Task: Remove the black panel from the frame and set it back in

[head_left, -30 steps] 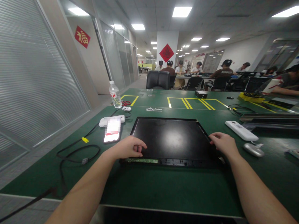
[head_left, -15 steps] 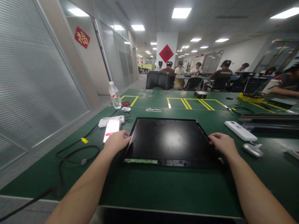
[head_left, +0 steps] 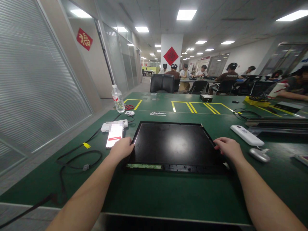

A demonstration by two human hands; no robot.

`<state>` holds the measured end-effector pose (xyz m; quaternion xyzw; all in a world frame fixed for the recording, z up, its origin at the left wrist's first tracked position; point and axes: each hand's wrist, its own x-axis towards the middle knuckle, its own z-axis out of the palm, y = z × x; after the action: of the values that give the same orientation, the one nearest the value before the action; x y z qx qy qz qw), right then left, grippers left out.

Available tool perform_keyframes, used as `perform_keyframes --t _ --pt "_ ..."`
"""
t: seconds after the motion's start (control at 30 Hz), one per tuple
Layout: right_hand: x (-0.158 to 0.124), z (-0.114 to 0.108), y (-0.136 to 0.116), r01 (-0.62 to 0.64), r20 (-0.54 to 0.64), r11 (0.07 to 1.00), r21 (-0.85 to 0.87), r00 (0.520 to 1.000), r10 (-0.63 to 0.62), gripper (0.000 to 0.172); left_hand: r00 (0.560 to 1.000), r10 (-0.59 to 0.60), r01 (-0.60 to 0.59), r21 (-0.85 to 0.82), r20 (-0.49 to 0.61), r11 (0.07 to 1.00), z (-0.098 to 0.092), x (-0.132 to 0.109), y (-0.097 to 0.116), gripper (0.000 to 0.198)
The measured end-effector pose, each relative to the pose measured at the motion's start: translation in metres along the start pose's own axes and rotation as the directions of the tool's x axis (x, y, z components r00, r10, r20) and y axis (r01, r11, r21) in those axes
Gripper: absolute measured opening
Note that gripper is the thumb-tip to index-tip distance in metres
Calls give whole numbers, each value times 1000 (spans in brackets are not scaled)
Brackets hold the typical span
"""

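Observation:
A black display panel [head_left: 173, 144] lies face up on the green table [head_left: 175, 195], with a green circuit strip [head_left: 144, 166] along its near edge. My left hand [head_left: 122, 148] grips the panel's left edge, fingers closed at the rim. On the opposite side my right hand [head_left: 227, 148] holds the right edge between thumb and curled fingers. Just beyond my left hand is a phone [head_left: 115, 134] with a lit screen, lying against a white power bank [head_left: 124, 123].
Black cable [head_left: 79, 152] loops on the left. A water bottle [head_left: 117, 98] and red scissors [head_left: 129, 107] stand beyond. At right lie another white power bank [head_left: 246, 134], a silver mouse-like object [head_left: 260, 155] and dark metal strips [head_left: 279, 125]. Several people sit at far tables.
The view has shifted very slightly. Both hands stay at the panel's side edges, and the fingers of my left hand have moved a little along the rim.

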<state>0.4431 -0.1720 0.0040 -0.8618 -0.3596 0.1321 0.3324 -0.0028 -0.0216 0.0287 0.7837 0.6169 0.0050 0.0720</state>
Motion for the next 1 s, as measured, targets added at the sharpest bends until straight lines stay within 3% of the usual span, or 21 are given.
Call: perform_keyframes --t 0.27,0.43,0.6,0.83,1.0 --pt "-2 1 -1 -12 6 1000 -14 1000 12 29 1000 3 -3 32 12 999 -3 -2 4 24" --pt "-3 6 0 69 -19 992 -110 997 -71 30 1000 7 -7 -14 12 1000 -2 2 -2 21" --pt "1 3 5 20 -33 998 -64 999 -22 30 1000 11 -11 -21 8 1000 0 4 -8 21" --pt "13 5 16 28 -51 965 -262 998 -43 28 999 -3 3 8 43 1000 -5 -1 -3 25" --pt "16 4 19 -4 -45 949 -315 999 -11 28 998 12 -14 32 58 999 -2 1 -3 30"
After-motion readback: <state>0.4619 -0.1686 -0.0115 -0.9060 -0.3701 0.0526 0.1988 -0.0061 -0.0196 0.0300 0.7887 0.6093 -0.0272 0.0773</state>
